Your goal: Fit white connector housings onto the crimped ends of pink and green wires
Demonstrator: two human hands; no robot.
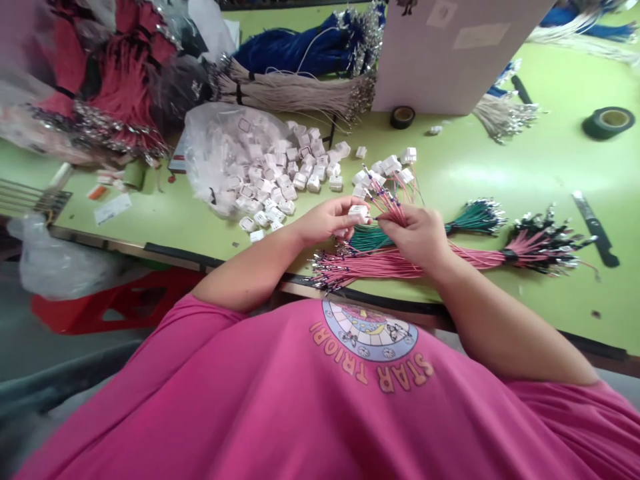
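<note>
My left hand (327, 220) pinches a small white plastic connector (359, 213) between thumb and fingers. My right hand (417, 235) is closed around a bunch of pink wires (387, 203) whose metal tips stick up toward the connector. Both hands hover over the near edge of the green table (500, 167). Under them lie a long bundle of pink wires (480, 257) and a green wire bundle (475, 217). A few white connectors with wires fitted (395, 167) sit just beyond my hands.
A heap of white connectors (280, 177) spills from a clear bag (220, 153). Beige (300, 93), blue (300, 50) and red (120, 87) wire bundles lie at the back. A cardboard box (450, 53), tape rolls (609, 122) (402, 117) and a black tool (595, 227) are at the right.
</note>
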